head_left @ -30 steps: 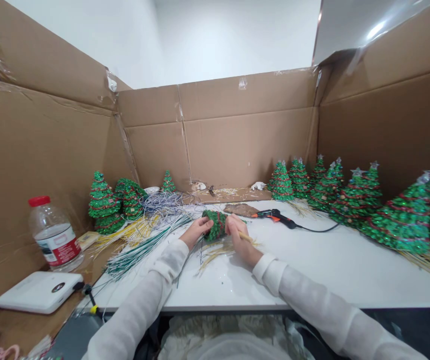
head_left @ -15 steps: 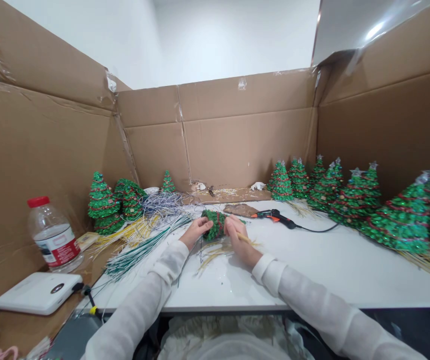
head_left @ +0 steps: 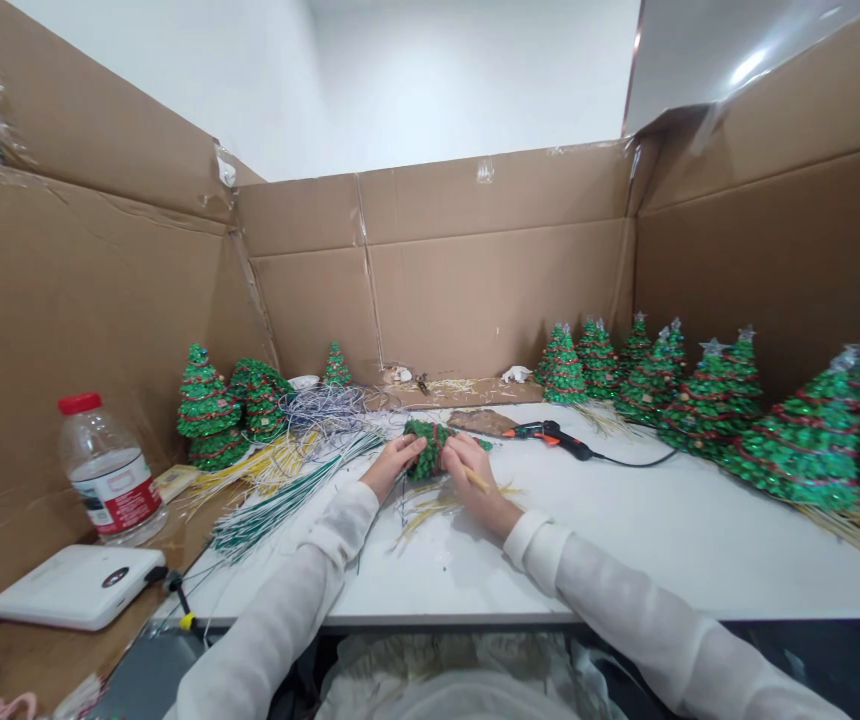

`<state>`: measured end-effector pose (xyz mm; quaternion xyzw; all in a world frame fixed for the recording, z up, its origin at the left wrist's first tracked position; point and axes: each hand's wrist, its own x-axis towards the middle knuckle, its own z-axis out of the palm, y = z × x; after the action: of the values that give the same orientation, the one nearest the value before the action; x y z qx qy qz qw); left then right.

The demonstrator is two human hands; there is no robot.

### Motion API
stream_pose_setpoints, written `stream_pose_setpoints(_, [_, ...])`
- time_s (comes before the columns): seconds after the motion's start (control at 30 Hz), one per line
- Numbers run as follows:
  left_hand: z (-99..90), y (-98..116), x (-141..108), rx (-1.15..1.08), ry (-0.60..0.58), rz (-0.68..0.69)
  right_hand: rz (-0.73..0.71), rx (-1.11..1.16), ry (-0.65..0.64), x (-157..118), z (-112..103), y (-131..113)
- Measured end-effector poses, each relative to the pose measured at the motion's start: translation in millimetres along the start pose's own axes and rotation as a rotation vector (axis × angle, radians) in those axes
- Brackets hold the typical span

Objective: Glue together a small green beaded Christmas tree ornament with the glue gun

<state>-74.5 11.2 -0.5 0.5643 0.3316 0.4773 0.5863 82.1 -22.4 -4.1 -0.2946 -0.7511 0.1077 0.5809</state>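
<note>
You are holding the light, springy wire tree [head_left: 427,448] by its body, your left hand [head_left: 397,464] and right hand [head_left: 473,482] curled around and pressing it.

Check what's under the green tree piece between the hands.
Loose pale wires lie on the white table below the green tree piece, which sits between the left hand and right hand. These cover its underside and the spot directly beneath.

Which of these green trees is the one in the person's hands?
The small green tree, held sideways between the left hand and right hand; the other trees sit apart, touched by neither hand.
</note>
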Motion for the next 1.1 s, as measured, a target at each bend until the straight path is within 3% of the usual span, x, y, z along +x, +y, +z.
stream_pose_setpoints(0.63, [1.7, 0, 1, -0.054, -0.009, -0.001, -0.012, 0.009, 0.023, 1, 0, -3])
stream_pose_setpoints(0.87, [0.6, -3, 3, -0.058, 0.038, 0.018, -0.111, -0.050, -0.073, -3, 3, -6])
stream_pose_setpoints(1.03, [1.7, -3, 4, -0.062, 0.040, -0.001, -0.041, -0.146, -0.016, 8, -5, -9])
stream_pose_setpoints(1.1, [1.5, -5, 4, -0.069, 0.049, -0.006, -0.043, -0.142, 0.074, 18, -13, -19])
